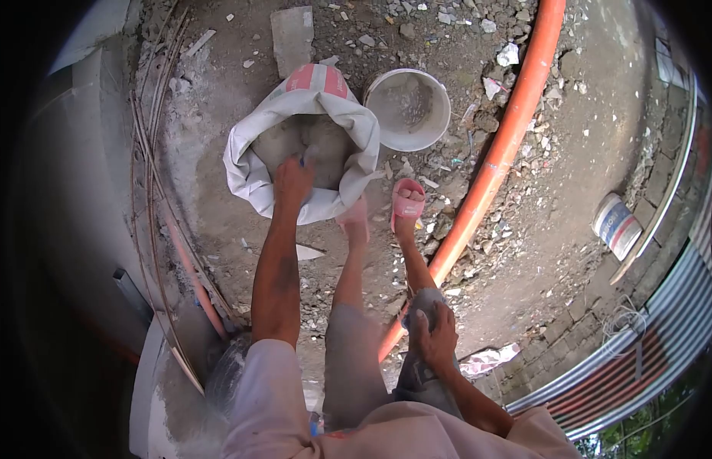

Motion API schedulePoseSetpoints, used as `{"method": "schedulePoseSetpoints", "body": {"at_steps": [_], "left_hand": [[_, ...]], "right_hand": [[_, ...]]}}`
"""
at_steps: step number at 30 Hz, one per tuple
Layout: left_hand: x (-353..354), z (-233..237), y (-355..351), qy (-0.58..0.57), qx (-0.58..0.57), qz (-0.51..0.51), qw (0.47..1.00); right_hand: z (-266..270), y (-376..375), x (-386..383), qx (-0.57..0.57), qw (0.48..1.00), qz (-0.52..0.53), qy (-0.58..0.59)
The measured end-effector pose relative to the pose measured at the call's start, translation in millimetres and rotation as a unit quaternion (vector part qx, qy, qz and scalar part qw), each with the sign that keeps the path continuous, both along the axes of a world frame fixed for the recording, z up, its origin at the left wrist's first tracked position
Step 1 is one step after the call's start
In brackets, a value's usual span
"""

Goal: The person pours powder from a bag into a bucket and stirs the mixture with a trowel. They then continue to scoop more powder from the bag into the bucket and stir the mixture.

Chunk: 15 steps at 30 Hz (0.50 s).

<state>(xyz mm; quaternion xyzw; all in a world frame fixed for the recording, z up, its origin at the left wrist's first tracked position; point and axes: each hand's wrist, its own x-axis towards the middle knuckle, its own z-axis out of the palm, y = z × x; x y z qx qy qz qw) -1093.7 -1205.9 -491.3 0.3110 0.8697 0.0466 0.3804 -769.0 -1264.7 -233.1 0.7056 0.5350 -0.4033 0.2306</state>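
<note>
An open white sack [253,180] with its rim rolled outward stands in front of me, holding grey powder [276,138]. My left hand [292,182] reaches in over its near rim, closed round a small tool with a bluish handle [302,161]. The tool's far end lies at the powder, and I cannot tell its kind. My right hand [436,336] rests on my right knee, thumb apart from the fingers, holding nothing. Just right of the sack is a round white bucket [445,115] with grey residue inside.
A thick orange pipe [478,191] runs along the ground to my right. Thin rods [149,164] lean at the left beside a wall. Rubble [494,222] covers the ground near the pipe. Farther right are a tipped labelled bucket [617,226] and corrugated sheets [639,344].
</note>
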Motion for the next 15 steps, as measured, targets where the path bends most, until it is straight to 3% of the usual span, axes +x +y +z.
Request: {"method": "schedulePoseSetpoints", "body": {"at_steps": [3, 4, 6, 10, 12, 15], "left_hand": [[5.0, -21.1, 1.3, 0.025, 0.065, 0.013, 0.997], [7.2, -26.9, 1.1, -0.017, 0.047, 0.033, 0.998], [4.8, -5.6, 9.8, -0.099, 0.005, 0.067, 0.993], [2.5, 3.1, -3.4, -0.065, 0.083, 0.077, 0.991], [1.4, 3.0, -3.3, -0.086, 0.084, 0.098, 0.988], [-3.7, 9.1, -5.1, -0.129, 0.063, 0.107, 0.984]], "right_hand": [[1.6, 2.9, -5.6, -0.036, 0.998, -0.050, -0.005], [3.2, 6.0, -5.8, -0.047, 0.997, -0.064, -0.006], [3.9, 10.8, -5.7, -0.061, 0.996, -0.069, -0.008], [13.1, 29.3, -21.1, -0.026, 0.989, -0.134, 0.063], [9.0, 32.5, -22.6, -0.014, 1.000, -0.025, 0.009], [3.6, 29.4, -21.3, -0.006, 0.998, 0.050, -0.025]]}}
